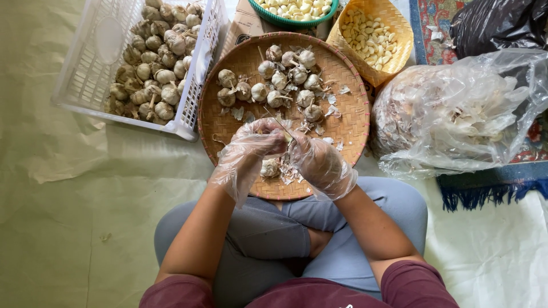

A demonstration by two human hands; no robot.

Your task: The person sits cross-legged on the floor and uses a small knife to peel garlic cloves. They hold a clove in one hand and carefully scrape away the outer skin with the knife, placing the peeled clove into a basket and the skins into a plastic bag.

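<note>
Both my hands wear loose clear plastic gloves and meet over the near part of a round woven tray (348, 108). My left hand (254, 145) and my right hand (317, 162) together grip a garlic bulb (285, 136) with a thin stalk sticking up to the left. Another bulb (269, 168) lies just under my hands among papery skins (290, 174). Several whole bulbs (279, 80) sit on the far half of the tray.
A white plastic crate (85, 68) of unpeeled garlic stands at the upper left. A yellow woven basket (394, 57) and a green bowl (285, 21) hold peeled cloves. A clear bag of skins (456, 114) lies right, a black bag (496, 23) beyond it.
</note>
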